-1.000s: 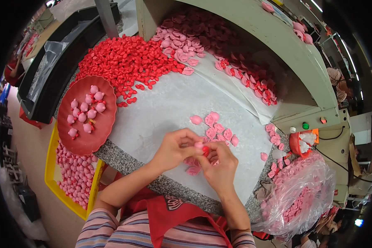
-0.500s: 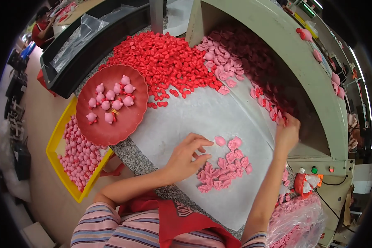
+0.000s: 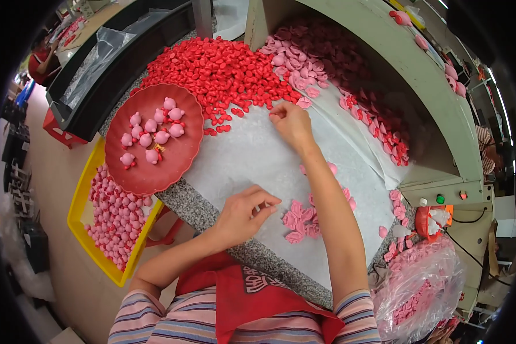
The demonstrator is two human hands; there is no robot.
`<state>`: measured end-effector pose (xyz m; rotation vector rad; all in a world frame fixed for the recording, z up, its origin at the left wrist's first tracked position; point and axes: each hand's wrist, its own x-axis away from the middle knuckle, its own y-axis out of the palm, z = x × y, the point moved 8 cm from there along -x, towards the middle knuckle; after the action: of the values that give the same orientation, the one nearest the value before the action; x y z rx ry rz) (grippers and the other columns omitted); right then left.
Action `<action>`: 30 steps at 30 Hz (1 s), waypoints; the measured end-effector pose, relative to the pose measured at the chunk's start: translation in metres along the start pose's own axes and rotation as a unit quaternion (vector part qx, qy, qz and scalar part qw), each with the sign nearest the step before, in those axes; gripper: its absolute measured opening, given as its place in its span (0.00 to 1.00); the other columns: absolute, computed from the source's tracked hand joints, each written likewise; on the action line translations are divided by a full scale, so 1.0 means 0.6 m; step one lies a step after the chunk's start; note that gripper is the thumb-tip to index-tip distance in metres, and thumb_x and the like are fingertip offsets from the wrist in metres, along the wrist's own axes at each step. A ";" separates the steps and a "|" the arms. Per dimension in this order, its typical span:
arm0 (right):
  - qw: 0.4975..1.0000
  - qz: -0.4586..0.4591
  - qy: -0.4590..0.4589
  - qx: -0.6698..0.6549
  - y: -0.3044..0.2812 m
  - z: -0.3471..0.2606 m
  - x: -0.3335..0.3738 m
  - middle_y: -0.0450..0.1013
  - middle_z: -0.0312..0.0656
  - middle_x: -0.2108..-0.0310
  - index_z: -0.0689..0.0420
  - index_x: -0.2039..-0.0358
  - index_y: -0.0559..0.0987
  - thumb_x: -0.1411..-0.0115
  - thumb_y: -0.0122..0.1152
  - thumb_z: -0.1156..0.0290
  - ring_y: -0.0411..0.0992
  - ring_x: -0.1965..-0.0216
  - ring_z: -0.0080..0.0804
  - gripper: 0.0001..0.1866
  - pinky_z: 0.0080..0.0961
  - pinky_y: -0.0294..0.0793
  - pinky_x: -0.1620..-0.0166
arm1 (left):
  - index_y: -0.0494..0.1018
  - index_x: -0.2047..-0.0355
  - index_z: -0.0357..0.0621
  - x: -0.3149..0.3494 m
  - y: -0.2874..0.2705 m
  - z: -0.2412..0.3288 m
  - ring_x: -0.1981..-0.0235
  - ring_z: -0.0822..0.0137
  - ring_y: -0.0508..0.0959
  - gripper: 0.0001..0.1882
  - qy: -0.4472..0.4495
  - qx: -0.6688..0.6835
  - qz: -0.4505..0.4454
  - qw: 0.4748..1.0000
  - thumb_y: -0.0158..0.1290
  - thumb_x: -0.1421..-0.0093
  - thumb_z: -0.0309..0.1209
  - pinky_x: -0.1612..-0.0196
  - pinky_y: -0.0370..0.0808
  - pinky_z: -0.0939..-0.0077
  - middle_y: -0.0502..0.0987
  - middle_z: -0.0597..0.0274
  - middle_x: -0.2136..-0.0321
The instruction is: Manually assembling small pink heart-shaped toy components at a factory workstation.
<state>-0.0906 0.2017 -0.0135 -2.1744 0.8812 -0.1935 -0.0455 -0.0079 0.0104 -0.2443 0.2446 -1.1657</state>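
My left hand [image 3: 242, 217] hovers over the near part of the white sheet [image 3: 235, 166], thumb and index finger slightly apart, nothing visible between them. My right hand [image 3: 292, 126] is beside the near edge of a heap of small glossy red two-lobed pieces [image 3: 223, 69]. Its fingers are pinched together; what they hold, if anything, I cannot make out. Several pink shell-like folded pieces [image 3: 297, 221] lie on the sheet to the right of my left hand. My right forearm hides part of that group.
A red scalloped plate [image 3: 178, 157] with round pink figures stands at left, above a yellow tray [image 3: 77, 229] full of similar ones. Loose pink pieces [image 3: 298, 60] lie under a pale green machine housing [image 3: 350, 23]. A plastic bag [image 3: 424, 281] of pink parts sits at right.
My right hand has moved left and away from me, from the pieces at the housing's right side to the edge of the red heap. My left hand has shifted slightly left and its fingers are closer together.
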 end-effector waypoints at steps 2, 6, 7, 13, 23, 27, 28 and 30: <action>0.979 -0.031 0.137 -0.150 -0.031 0.034 0.027 0.73 0.39 0.76 0.61 0.64 0.74 0.50 0.53 0.78 0.71 0.75 0.25 0.10 0.21 0.72 0.71 | 0.74 0.66 0.40 -0.028 0.008 0.016 0.73 0.64 0.74 0.08 0.042 -0.026 -0.001 0.999 0.52 0.48 0.21 0.71 0.72 0.77 0.73 0.58 0.71; 0.849 0.007 0.199 -0.489 -0.121 0.066 0.128 0.72 0.39 0.71 0.60 0.61 0.73 0.44 0.49 0.76 0.70 0.74 0.24 0.10 0.18 0.74 0.69 | 0.74 0.68 0.40 -0.112 0.036 0.030 0.72 0.60 0.73 0.08 0.199 -0.131 0.060 0.969 0.52 0.50 0.20 0.69 0.72 0.72 0.72 0.58 0.72; 0.835 0.027 0.216 -0.505 -0.140 0.070 0.161 0.72 0.39 0.71 0.60 0.62 0.72 0.44 0.50 0.77 0.70 0.75 0.23 0.09 0.17 0.73 0.71 | 0.74 0.68 0.40 -0.131 0.056 0.032 0.71 0.58 0.73 0.09 0.238 -0.179 0.039 0.954 0.52 0.51 0.20 0.67 0.71 0.70 0.72 0.59 0.71; 0.864 0.036 0.237 -0.442 -0.167 0.073 0.308 0.72 0.37 0.76 0.60 0.65 0.71 0.48 0.56 0.80 0.67 0.78 0.18 0.09 0.13 0.65 0.77 | 0.74 0.68 0.41 -0.172 0.111 0.024 0.69 0.58 0.73 0.09 0.262 -0.261 -0.065 0.927 0.53 0.53 0.20 0.64 0.72 0.66 0.72 0.60 0.73; 0.873 0.069 0.187 -0.446 -0.149 -0.044 0.340 0.74 0.39 0.71 0.65 0.63 0.74 0.49 0.58 0.83 0.72 0.72 0.20 0.11 0.14 0.71 0.70 | 0.71 0.56 0.37 -0.047 0.088 0.014 0.61 0.67 0.75 0.14 -0.157 0.488 -0.094 0.854 0.49 0.44 0.21 0.57 0.74 0.72 0.75 0.54 0.62; 0.881 0.056 0.162 -0.441 -0.157 -0.055 0.345 0.74 0.40 0.70 0.66 0.63 0.74 0.50 0.59 0.84 0.72 0.71 0.21 0.11 0.14 0.72 0.69 | 0.70 0.55 0.36 -0.046 0.059 0.046 0.58 0.67 0.72 0.17 -0.016 0.343 -0.086 0.935 0.51 0.48 0.17 0.57 0.75 0.71 0.70 0.56 0.60; 0.886 0.054 0.164 -0.430 -0.158 -0.056 0.347 0.74 0.40 0.70 0.66 0.63 0.74 0.51 0.59 0.85 0.72 0.70 0.21 0.12 0.16 0.73 0.67 | 0.70 0.55 0.36 -0.045 0.058 0.053 0.58 0.67 0.72 0.17 -0.016 0.343 -0.087 0.935 0.51 0.48 0.17 0.57 0.75 0.71 0.70 0.56 0.60; 0.891 0.052 0.167 -0.419 -0.160 -0.059 0.352 0.74 0.40 0.70 0.67 0.63 0.74 0.51 0.59 0.86 0.73 0.70 0.22 0.12 0.17 0.74 0.66 | 0.72 0.59 0.35 -0.046 0.048 0.066 0.58 0.67 0.71 0.17 -0.011 0.352 -0.059 0.934 0.54 0.51 0.15 0.56 0.73 0.72 0.67 0.57 0.59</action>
<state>0.1047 0.0886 0.0506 -2.9256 1.4745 -0.1498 -0.0180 0.0309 0.0409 0.3654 -0.2198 -1.2963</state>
